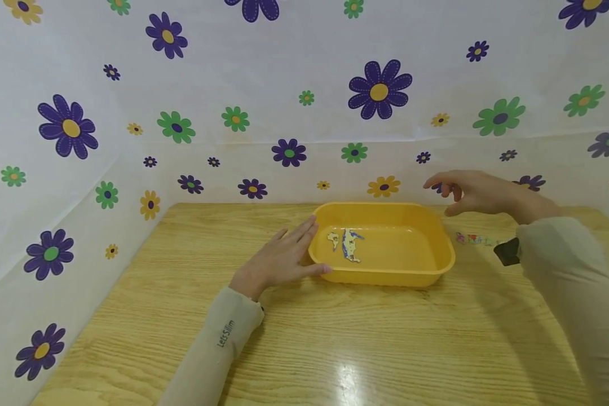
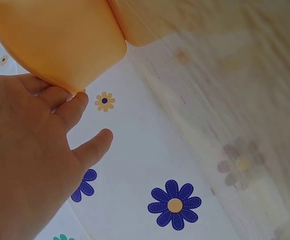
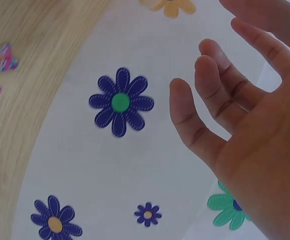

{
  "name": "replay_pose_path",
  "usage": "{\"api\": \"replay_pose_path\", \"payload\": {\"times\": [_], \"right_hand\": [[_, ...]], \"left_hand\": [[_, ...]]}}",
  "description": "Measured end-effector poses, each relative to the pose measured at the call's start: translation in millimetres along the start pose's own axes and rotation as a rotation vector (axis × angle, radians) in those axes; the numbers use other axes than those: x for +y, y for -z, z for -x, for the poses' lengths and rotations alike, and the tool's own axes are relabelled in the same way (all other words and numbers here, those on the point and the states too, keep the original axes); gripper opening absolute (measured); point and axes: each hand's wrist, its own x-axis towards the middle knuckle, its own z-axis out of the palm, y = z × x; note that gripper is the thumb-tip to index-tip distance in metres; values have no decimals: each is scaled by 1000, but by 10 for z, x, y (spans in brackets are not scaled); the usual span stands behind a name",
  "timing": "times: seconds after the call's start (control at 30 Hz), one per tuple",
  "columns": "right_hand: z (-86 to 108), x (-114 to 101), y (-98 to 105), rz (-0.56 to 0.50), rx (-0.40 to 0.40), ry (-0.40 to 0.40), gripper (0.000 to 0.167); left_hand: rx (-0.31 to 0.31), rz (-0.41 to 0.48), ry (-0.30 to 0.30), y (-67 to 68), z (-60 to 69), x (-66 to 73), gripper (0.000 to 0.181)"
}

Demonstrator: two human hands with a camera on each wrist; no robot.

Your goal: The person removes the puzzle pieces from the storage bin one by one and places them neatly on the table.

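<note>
Yellow plastic tub (image 1: 385,278) sits near the middle of the counter's (image 1: 294,344) back edge, probably light, slightly flexible and smooth; its rolled rim at the short ends looks the best hold. The left hand (image 1: 281,260) lies against its left rim, fingers nearly straight; the right hand (image 1: 482,192) hangs empty, loosely curled. The tub's underside is hidden, and the prints on the cutouts (image 1: 352,248) inside are unreadable.
</note>
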Motion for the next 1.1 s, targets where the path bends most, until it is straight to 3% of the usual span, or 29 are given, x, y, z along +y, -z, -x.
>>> {"api": "replay_pose_path", "payload": {"times": [0.4,0.7,1.1], "right_hand": [[-239,-218,-105,-10,-23,12,57],[-370,-352,-199,-71,-47,77,58],[-570,-539,-398,-129,-59,107,59]], "left_hand": [[3,4,-2,6,-14,4,97],[4,8,3,5,7,0,97],[-2,0,8,5,10,-6,97]]}}
